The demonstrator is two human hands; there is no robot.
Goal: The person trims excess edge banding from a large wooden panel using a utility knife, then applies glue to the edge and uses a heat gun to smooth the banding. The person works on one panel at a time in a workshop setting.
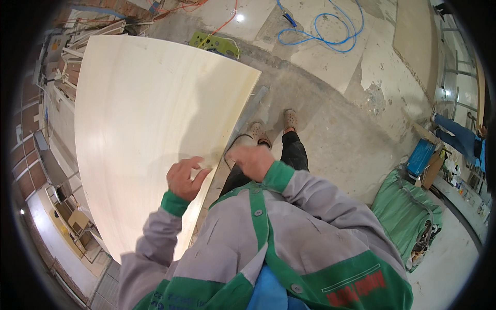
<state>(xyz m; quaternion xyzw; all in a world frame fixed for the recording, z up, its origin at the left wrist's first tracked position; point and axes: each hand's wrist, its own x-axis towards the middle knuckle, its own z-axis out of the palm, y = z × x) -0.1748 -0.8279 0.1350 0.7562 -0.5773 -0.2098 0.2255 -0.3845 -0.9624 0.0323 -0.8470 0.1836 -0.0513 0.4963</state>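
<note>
The pale plywood panel [150,124] stands on edge before the person. The left hand [185,178] rests half-curled on its face, holding nothing; the right hand [252,160] pinches its near edge — seemingly steadying it. Any shift needs a firmer two-handed grip.

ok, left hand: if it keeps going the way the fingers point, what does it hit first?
The left hand points up-right across the pale wooden panel, toward its right edge. Probably the panel surface itself, then the right hand at that edge; depth is unclear.
</note>
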